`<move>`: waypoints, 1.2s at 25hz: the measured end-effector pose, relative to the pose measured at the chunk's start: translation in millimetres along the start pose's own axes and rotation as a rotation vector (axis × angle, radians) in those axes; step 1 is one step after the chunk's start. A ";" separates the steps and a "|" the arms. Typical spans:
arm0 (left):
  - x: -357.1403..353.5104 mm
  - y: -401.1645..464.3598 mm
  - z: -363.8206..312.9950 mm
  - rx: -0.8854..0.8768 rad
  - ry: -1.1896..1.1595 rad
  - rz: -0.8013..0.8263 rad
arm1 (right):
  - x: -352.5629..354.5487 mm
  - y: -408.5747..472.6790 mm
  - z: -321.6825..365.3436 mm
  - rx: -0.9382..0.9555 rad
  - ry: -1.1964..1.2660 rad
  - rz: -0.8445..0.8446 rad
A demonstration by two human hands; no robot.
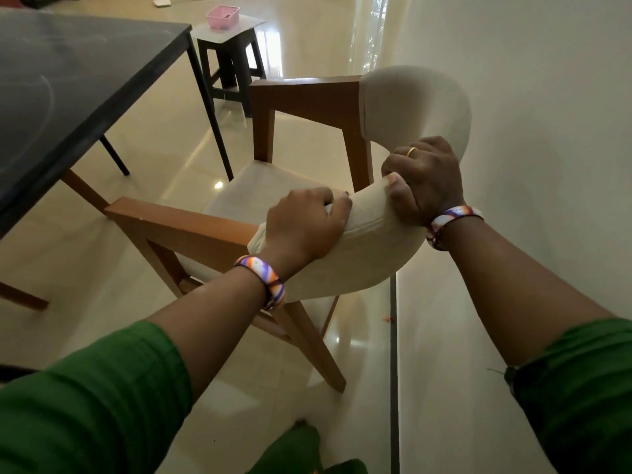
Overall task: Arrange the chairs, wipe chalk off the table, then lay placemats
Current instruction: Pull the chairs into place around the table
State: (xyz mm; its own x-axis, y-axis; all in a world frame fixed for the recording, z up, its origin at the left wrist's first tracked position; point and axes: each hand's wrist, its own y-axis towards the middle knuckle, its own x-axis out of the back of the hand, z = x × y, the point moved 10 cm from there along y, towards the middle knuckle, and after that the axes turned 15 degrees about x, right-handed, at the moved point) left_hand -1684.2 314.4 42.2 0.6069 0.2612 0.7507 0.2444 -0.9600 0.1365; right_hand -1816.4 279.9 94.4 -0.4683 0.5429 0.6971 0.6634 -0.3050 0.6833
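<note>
gripping the chair [403, 107] by its padded curved back, left hand [304, 224] and right hand [424, 179] both curl tight, near the table [68, 80].

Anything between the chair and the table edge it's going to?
Nothing visible. Both hands, left and right, grip the chair backrest; bare floor lies between it and the table. The stool stands off beyond the corner.

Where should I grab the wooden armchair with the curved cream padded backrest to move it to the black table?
Grip the wooden armchair by the top of its curved cream padded backrest, coming from behind, as the left hand and right hand do now. The rounded pad lets fingers curl over it, the seat faces the black table, and two spread hands probably steer it best.
</note>
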 end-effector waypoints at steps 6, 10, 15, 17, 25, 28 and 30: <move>-32.8 37.8 -23.3 0.042 0.066 -0.012 | -15.3 -13.7 -54.8 -0.185 -0.100 0.181; -46.2 54.0 -29.9 0.066 0.054 0.099 | -14.9 -30.4 -63.9 -0.515 -0.103 0.267; -52.0 46.2 -2.2 -0.112 -0.152 0.613 | -24.1 -19.7 6.6 -0.555 -0.166 0.361; -38.3 44.9 48.1 -0.204 0.046 0.711 | -54.5 -0.9 61.2 -0.370 -0.188 0.514; 25.7 113.1 219.1 -0.157 0.474 0.580 | -145.0 50.0 125.4 -0.322 -0.092 0.894; 25.5 113.5 215.7 -0.253 0.405 0.574 | -153.7 48.9 118.3 -0.415 -0.038 0.938; 24.2 114.8 216.1 -0.295 0.379 0.582 | -156.3 45.9 113.2 -0.499 -0.008 0.963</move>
State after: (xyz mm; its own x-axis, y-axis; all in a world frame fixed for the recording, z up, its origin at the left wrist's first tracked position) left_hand -1477.9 232.3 -63.7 0.2612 -0.2981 0.9181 -0.2810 -0.9334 -0.2231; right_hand -1646.6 269.6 -7.8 0.1272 -0.0898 0.9878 0.4372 -0.8889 -0.1371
